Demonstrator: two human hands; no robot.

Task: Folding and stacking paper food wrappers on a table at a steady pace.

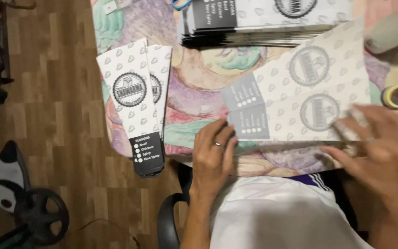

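Both hands, left hand [213, 154] and right hand [378, 145], press flat with spread fingers on an unfolded paper sleeve [300, 99]; two finished sleeves [137, 106] lie aside, a flat stack [263, 23] waits.

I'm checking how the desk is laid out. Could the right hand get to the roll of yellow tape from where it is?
Probably yes. The right hand rests on the flat unfolded sleeve, and the roll of yellow tape lies just beyond it on the table, with nothing between them.
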